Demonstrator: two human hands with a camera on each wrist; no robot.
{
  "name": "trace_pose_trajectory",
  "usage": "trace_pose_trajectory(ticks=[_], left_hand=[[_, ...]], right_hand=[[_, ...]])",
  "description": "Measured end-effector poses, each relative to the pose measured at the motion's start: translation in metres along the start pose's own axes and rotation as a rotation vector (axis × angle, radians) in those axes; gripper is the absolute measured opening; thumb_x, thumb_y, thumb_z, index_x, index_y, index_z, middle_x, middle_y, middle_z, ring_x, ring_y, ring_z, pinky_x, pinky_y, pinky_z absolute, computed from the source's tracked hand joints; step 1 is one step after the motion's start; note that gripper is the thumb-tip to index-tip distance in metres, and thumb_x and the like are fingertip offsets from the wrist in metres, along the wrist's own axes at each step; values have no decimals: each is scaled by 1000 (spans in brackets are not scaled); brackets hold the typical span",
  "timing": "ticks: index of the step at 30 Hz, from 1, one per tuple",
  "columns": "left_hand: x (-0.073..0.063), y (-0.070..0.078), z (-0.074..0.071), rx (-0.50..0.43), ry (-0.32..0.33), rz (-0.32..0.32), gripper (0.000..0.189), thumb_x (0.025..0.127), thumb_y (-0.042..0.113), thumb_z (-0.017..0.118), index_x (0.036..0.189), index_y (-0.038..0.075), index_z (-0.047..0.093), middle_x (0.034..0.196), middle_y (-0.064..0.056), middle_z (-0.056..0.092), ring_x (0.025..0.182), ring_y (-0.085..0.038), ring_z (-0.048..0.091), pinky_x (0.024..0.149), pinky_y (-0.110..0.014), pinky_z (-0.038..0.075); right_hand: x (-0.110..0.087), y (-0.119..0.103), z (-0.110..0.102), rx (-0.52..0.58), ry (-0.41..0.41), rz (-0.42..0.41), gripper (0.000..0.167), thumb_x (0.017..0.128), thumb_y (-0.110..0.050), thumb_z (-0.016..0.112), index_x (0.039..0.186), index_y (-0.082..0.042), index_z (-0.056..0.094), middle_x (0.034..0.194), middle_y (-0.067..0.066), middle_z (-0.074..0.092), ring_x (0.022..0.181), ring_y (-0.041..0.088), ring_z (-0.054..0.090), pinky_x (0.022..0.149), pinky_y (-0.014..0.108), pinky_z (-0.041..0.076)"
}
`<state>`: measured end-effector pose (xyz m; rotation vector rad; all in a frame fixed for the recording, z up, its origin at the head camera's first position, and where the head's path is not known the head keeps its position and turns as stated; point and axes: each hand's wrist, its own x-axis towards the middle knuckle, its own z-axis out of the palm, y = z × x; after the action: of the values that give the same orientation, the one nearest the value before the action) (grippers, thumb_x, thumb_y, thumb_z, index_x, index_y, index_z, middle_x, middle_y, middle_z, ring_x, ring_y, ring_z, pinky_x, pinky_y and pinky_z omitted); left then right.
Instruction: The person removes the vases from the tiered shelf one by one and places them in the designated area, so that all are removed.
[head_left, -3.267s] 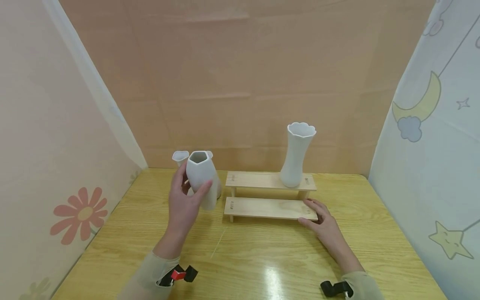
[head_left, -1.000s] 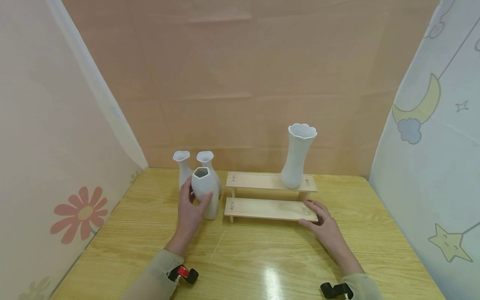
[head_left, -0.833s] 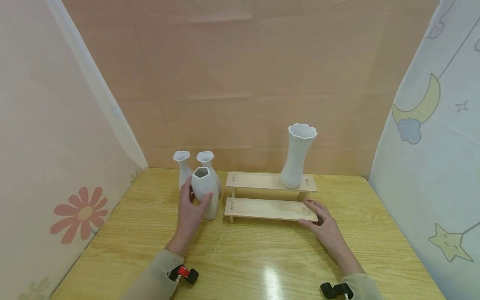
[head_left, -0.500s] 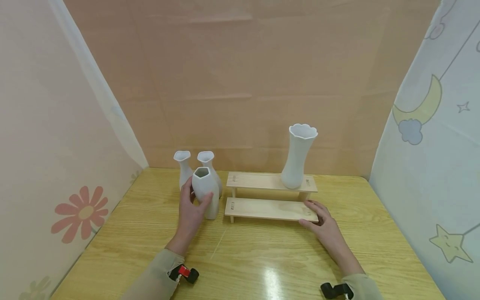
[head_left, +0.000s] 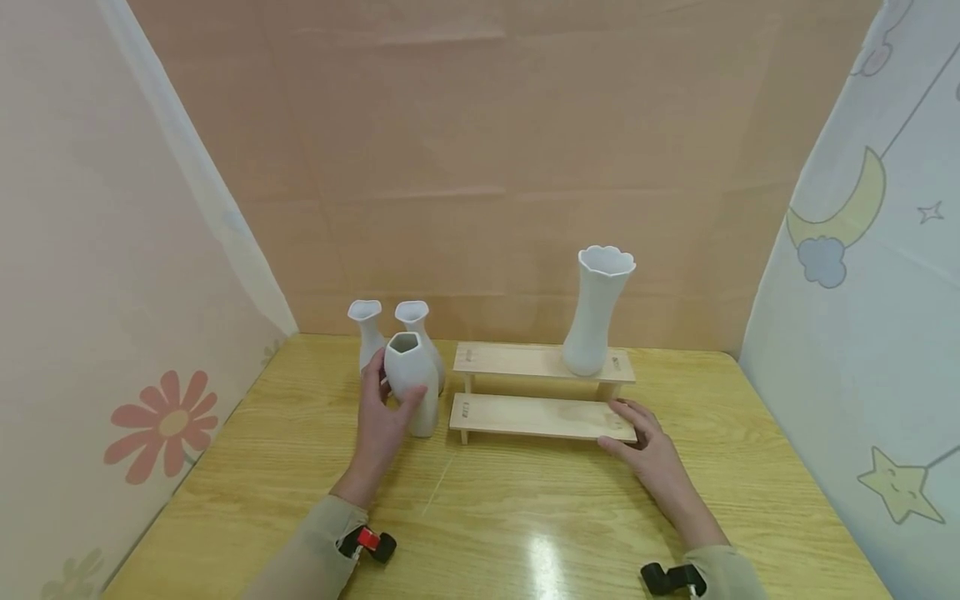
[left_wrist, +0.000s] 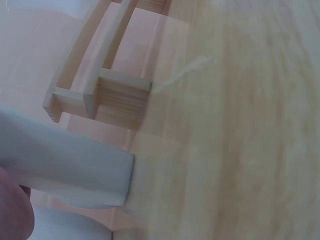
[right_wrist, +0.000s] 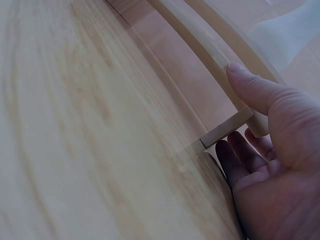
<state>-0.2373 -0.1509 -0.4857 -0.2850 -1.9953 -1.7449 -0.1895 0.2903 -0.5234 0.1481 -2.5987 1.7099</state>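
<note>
My left hand [head_left: 378, 421] grips a white vase [head_left: 408, 371] with a five-sided mouth, thumb on its near side and fingers round its left. The vase stands upright, and its base [left_wrist: 117, 175] meets the tabletop in the left wrist view. Close behind it are two slim white vases with flared rims, a left one [head_left: 366, 321] and a right one [head_left: 414, 317], partly hidden. At the right end of the lower wooden shelf [head_left: 525, 415], my right hand [head_left: 652, 457] pinches the board, its thumb on the front edge and fingertips over the far side.
A tall white vase [head_left: 592, 321] with a scalloped rim stands on the right part of the upper wooden shelf [head_left: 510, 360]. Both shelves rest on the wood-grain table [head_left: 480, 508]. A brown backdrop [head_left: 495, 167] closes off the back, with patterned cloths on both sides.
Since the oldest frame, my left hand has brought the five-sided vase down and slightly toward me, uncovering the slim vases behind. Over the last second both hands have kept still.
</note>
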Motion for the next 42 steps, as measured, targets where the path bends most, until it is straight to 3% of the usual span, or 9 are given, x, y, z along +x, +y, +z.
trace_pose_trajectory(ticks=[5, 8, 12, 15, 20, 23, 29, 37, 42], left_hand=[[6, 15, -6, -8, 52, 124, 86, 96, -4, 82, 168, 3, 36, 158, -17, 44, 147, -33, 47, 125, -50, 40], [10, 34, -7, -2, 93, 206, 83, 94, -7, 82, 165, -3, 39, 156, -22, 44, 149, -39, 43, 127, -54, 36], [16, 54, -6, 43, 135, 274, 82, 93, 0, 84, 164, 3, 44, 158, -16, 44, 145, -46, 44, 127, -52, 34], [22, 65, -1, 87, 156, 351, 80, 95, 16, 87, 163, 6, 47, 160, -13, 45, 144, -43, 45, 126, -48, 34], [28, 90, 17, 110, 187, 506, 83, 97, 50, 84, 158, 2, 52, 155, -16, 50, 143, -36, 45, 123, -46, 37], [30, 103, 30, 103, 195, 559, 84, 98, 55, 82, 155, 1, 54, 152, -17, 53, 140, -34, 47, 119, -45, 39], [31, 120, 54, 60, 168, 608, 82, 101, 52, 80, 154, -4, 51, 148, -23, 53, 137, -41, 49, 119, -48, 41], [32, 132, 84, -29, 117, 602, 79, 103, 48, 79, 156, -2, 50, 152, -17, 52, 142, -37, 48, 121, -56, 41], [32, 137, 104, -33, 88, 579, 80, 103, 54, 76, 157, 0, 50, 154, -16, 52, 143, -33, 49, 121, -52, 42]], right_hand=[[1, 0, 1, 3, 0, -3, 79, 103, -37, 81, 170, -16, 44, 180, 13, 22, 164, 41, 23, 100, 1, 34], [1, 0, 1, 1, 1, -1, 80, 103, -37, 82, 170, -15, 44, 180, 15, 21, 163, 42, 23, 99, 2, 34], [1, 2, 0, -8, 0, 3, 80, 103, -37, 81, 171, -16, 43, 180, 16, 20, 163, 44, 23, 99, 1, 34], [0, 3, 0, -8, -2, 6, 80, 103, -37, 81, 171, -17, 43, 180, 15, 19, 164, 43, 22, 99, 1, 32], [-1, 3, -1, -6, 0, 8, 80, 103, -37, 81, 171, -17, 43, 180, 15, 20, 164, 42, 22, 99, 0, 31], [0, 2, -1, -8, 6, 4, 79, 103, -38, 81, 170, -17, 44, 180, 14, 21, 164, 41, 22, 100, 1, 32], [0, 1, 0, -4, 11, -9, 79, 103, -37, 81, 170, -15, 45, 179, 13, 23, 163, 40, 24, 100, 2, 35], [0, 1, 0, 9, 9, -19, 78, 104, -36, 81, 169, -15, 45, 179, 12, 24, 163, 39, 23, 101, 3, 35], [-1, 0, -1, 11, 2, -17, 78, 104, -36, 80, 170, -15, 44, 179, 13, 22, 164, 40, 21, 101, 2, 34]])
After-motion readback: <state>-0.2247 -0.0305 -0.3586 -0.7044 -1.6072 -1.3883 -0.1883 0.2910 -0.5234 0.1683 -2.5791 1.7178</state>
